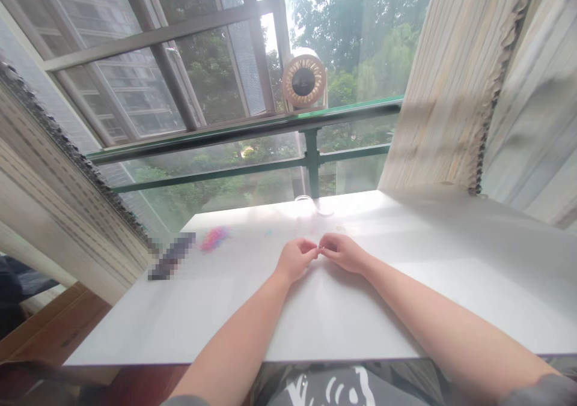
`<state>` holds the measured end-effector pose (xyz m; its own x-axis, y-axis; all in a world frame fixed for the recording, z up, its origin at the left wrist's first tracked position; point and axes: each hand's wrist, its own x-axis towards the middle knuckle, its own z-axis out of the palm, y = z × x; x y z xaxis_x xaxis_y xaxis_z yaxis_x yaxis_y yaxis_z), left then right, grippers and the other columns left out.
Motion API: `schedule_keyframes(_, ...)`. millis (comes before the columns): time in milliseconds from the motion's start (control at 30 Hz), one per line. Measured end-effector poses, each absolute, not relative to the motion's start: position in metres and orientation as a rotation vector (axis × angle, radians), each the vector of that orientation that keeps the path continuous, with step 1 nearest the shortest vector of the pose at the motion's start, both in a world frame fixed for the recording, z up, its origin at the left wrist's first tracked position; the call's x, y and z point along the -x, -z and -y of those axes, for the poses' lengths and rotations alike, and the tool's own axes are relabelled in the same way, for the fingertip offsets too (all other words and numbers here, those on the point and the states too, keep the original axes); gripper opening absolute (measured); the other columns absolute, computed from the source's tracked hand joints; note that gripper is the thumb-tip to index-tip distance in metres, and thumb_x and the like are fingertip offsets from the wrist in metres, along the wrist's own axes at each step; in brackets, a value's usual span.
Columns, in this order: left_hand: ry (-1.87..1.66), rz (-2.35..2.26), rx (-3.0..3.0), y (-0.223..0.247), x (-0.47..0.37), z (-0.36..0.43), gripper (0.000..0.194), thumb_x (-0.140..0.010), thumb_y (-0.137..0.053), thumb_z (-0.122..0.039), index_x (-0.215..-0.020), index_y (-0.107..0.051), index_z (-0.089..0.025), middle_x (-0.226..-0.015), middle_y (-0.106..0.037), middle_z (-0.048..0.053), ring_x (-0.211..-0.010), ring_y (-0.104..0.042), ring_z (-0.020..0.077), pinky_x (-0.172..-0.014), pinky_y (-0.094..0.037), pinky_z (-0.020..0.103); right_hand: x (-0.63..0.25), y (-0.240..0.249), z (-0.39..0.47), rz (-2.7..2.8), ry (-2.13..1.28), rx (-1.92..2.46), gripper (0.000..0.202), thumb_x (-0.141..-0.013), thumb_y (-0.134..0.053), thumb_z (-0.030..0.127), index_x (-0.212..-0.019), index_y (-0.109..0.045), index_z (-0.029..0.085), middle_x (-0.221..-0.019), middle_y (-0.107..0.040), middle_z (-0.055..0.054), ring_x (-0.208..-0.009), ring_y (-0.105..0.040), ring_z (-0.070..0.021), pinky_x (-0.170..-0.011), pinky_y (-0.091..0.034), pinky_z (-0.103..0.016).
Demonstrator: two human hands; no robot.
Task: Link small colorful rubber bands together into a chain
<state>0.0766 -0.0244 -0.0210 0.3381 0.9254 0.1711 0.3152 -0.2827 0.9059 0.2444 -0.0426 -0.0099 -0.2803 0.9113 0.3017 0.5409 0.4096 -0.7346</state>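
Over the middle of the white table, both hands meet with their fingertips almost touching. My left hand is closed in a pinch of thumb and fingers. Opposite it, my right hand pinches as well, fingers curled. A tiny shiny bit seems to sit between the fingertips, too small to name. Past the hands, faint small coloured pieces lie on the tabletop. To the left is a loose pile of small pink, red and purple pieces, blurred at this distance.
A dark pixelated patch covers something at the table's left edge. Clear round items stand at the back edge. A small round fan rests by the green railing. Curtains hang on both sides; a cardboard box is lower left.
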Motion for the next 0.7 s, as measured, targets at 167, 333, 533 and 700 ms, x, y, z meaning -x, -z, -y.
schedule_keyframes(167,-0.921,-1.096,-1.795,0.017,-0.078,0.026,0.029,-0.066,-0.059,-0.041,-0.078,-0.061,-0.014,-0.068,-0.066,0.004,-0.065,-0.061,0.0148,-0.057,-0.045,0.024,-0.246,0.013,0.041,1.921,-0.698,1.181,0.014,-0.071,-0.05,0.027,-0.08,-0.055,0.017,-0.055,-0.046,0.004,-0.049,-0.04,-0.0079,-0.049,-0.033,-0.021)
schedule_keyframes(333,-0.908,-1.116,-1.833,0.017,-0.076,0.025,0.028,-0.066,-0.059,-0.04,-0.078,-0.061,-0.015,-0.069,-0.066,0.004,-0.065,-0.061,0.015,-0.059,-0.046,0.024,-0.246,0.013,0.042,1.944,-0.684,1.189,0.011,-0.071,-0.05,0.025,-0.072,-0.056,0.016,-0.058,-0.05,0.002,-0.053,-0.042,-0.0088,-0.051,-0.034,-0.021)
schedule_keyframes(533,-0.938,-1.157,-1.867,0.021,-0.069,0.02,0.025,-0.067,-0.059,-0.038,-0.079,-0.062,-0.016,-0.074,-0.067,0.005,-0.068,-0.062,0.0152,-0.065,-0.047,0.026,-0.248,0.013,0.041,1.948,-0.704,1.173,0.012,-0.07,-0.049,0.023,-0.071,-0.058,0.016,-0.062,-0.053,0.0,-0.059,-0.045,-0.011,-0.053,-0.036,-0.022)
schedule_keyframes(700,-0.937,-1.103,-1.887,0.019,-0.067,0.021,0.023,-0.069,-0.058,-0.032,-0.084,-0.061,-0.016,-0.082,-0.066,0.006,-0.073,-0.061,0.0152,-0.069,-0.047,0.027,-0.249,0.014,0.04,1.944,-0.682,1.179,0.014,-0.07,-0.049,0.024,-0.073,-0.06,0.016,-0.061,-0.054,-0.001,-0.059,-0.046,-0.0114,-0.054,-0.037,-0.022)
